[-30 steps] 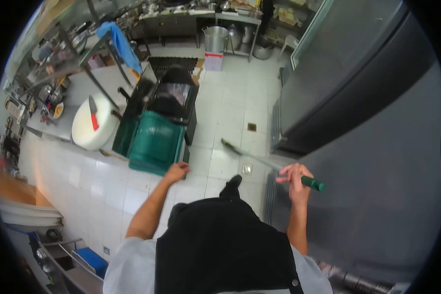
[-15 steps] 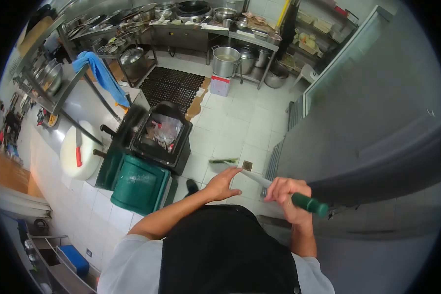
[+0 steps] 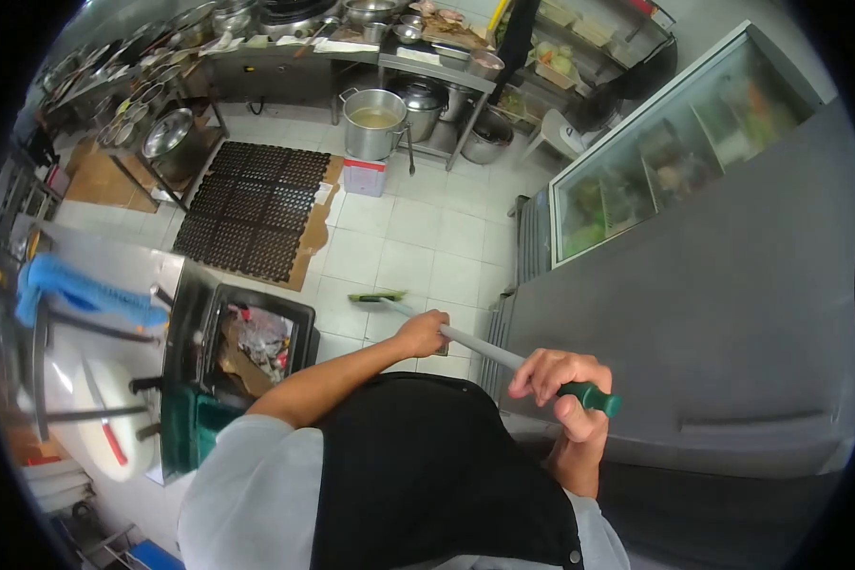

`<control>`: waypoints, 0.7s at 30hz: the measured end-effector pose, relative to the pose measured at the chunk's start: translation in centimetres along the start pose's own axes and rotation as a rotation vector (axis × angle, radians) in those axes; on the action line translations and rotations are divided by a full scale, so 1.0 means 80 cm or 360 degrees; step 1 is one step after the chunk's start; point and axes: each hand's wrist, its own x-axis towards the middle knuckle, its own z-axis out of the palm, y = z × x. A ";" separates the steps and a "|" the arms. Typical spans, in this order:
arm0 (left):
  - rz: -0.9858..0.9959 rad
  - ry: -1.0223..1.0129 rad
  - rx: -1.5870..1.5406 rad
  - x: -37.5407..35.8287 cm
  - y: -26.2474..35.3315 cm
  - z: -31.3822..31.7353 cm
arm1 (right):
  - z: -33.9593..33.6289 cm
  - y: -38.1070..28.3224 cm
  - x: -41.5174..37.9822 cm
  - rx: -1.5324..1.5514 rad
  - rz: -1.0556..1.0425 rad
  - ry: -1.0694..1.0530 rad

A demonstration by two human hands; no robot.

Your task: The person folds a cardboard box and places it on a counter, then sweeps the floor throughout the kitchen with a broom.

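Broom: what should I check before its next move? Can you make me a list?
1. Left hand around the broom: ok, partway down the pole.
2. Right hand on the green grip: ok, closed around it.
3. Head touching the tiles: cannot tell, too small to see.
4. Mat out of the way: ok, apart from the head.
5. Bin covered: not ok, open with rubbish showing.
6. Feet clear: cannot tell, hidden.
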 end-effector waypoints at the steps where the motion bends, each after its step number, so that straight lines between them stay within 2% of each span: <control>1: 0.0041 -0.0090 0.0012 0.023 0.002 -0.004 | -0.005 0.006 0.007 -0.0041 0.0008 0.0045; 5: 0.0120 -0.0325 -0.0054 0.145 0.001 -0.018 | -0.021 0.016 0.069 -0.0271 0.0098 0.0323; 8: 0.0262 -0.0303 -0.0064 0.242 -0.002 -0.021 | -0.060 0.043 0.106 -0.0370 0.0086 0.0463; 12: 0.0159 -0.0364 0.0065 0.395 0.002 -0.052 | -0.149 0.104 0.171 -0.0472 -0.0063 0.0495; 15: 0.0119 -0.0097 0.0058 0.509 -0.022 -0.079 | -0.230 0.178 0.243 -0.0465 -0.0259 0.0443; 17: 0.0020 0.0223 0.0114 0.594 -0.062 -0.088 | -0.282 0.260 0.299 -0.0464 -0.0305 0.0455; 18: -0.0042 0.0381 0.0133 0.628 -0.081 -0.092 | -0.307 0.309 0.332 -0.0481 -0.0287 0.0466; 20: -0.0222 0.0458 0.0130 0.677 -0.093 -0.126 | -0.349 0.394 0.402 -0.0651 0.0046 0.0353; 21: -0.0309 0.0496 0.0128 0.696 -0.102 -0.142 | -0.365 0.445 0.437 -0.0645 0.0059 0.0297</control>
